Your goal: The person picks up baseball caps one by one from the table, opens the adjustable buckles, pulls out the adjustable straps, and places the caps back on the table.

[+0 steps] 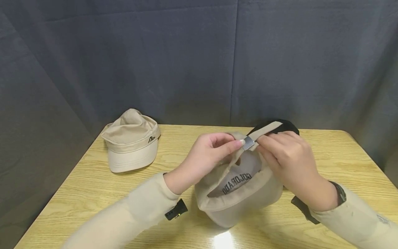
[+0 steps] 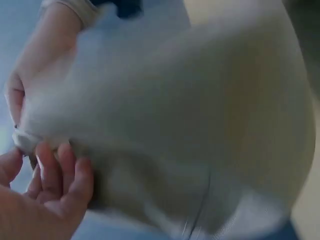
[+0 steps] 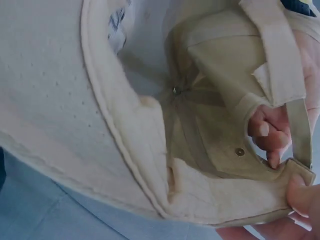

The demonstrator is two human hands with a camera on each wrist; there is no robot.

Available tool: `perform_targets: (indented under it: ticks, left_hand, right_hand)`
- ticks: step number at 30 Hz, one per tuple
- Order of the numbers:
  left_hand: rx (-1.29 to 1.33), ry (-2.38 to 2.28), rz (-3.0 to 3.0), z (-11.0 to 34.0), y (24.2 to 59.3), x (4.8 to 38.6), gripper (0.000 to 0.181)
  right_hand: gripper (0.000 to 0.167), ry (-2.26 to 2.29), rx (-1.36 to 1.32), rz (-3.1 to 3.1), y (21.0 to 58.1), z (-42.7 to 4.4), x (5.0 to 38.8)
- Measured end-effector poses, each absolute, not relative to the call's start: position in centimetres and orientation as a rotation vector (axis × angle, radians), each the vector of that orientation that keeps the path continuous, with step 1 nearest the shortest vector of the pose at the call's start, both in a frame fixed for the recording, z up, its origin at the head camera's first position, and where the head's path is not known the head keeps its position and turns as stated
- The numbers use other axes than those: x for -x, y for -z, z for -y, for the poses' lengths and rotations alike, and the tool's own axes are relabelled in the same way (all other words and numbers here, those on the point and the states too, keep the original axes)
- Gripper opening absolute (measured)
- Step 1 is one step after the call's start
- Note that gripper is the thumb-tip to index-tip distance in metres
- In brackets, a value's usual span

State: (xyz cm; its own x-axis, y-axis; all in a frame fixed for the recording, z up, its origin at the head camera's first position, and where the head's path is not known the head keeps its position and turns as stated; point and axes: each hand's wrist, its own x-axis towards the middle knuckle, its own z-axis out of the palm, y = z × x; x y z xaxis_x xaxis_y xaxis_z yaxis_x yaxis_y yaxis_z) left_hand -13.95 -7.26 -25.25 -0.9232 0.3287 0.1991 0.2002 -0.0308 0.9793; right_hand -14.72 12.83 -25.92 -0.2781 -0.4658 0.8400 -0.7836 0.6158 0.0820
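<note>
While my left hand point(image 1: 207, 156) and my right hand point(image 1: 289, 155) meet at the back of a beige cap point(image 1: 242, 207), its metal buckle point(image 1: 248, 143) sits right between my fingertips. My left thumb lies against the buckle's left edge, and the left fingers curl beneath, so that hand pinches the cap at the fastening. My right thumb and fingers are clamped together on the strap point(image 1: 265, 130) just beside the buckle's right side; the strap's loose end slants up above my right knuckles. From my fingers the cap hangs toward me, its hollow turned up and dark lettering point(image 1: 237, 183) showing inside; whether it touches the table point(image 1: 93, 207) I cannot tell. Through the arched opening under the strap, the right wrist view shows fingertips, near a small eyelet point(image 3: 240, 151) in the cloth. My left wrist view is blurred, though curled fingers show at the cap's edge. Well apart on my left stands a second cap point(image 1: 132, 143), pale, with its brim toward me. Behind my right hand a black item point(image 1: 287, 127) is partly hidden.
</note>
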Motion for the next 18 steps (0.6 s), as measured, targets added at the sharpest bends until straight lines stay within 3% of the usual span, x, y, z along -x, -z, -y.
perform_targets:
  ticks: [2, 5, 7, 10, 12, 18]
  left_hand:
    - [-0.738, -2.016, -2.379, 7.6, 25.0, 13.9, 0.016]
    - [-1.135, -1.861, -2.764, 8.1, 25.0, 13.9, 0.023]
    - [-1.456, -1.741, -2.924, 8.5, 25.0, 14.2, 0.029]
    - [-1.841, -1.575, -2.939, 8.9, 24.9, 14.9, 0.033]
    - [-1.996, -1.472, -2.881, 9.2, 24.6, 15.5, 0.032]
    - [-2.255, -1.226, -2.691, 10.0, 23.7, 16.9, 0.029]
  right_hand:
    - [0.003, -0.447, -0.991, 1.916, 25.9, -12.8, 14.7]
    - [0.016, -0.479, -0.994, 1.886, 25.8, -12.8, 14.7]
    - [0.016, -0.482, -1.002, 1.887, 25.6, -12.8, 14.6]
    - [0.002, -0.465, -1.022, 1.897, 25.3, -12.8, 14.3]
    - [0.012, -0.439, -1.039, 1.910, 25.0, -12.8, 14.2]
    - [0.008, -0.403, -1.099, 1.879, 24.7, -12.7, 14.1]
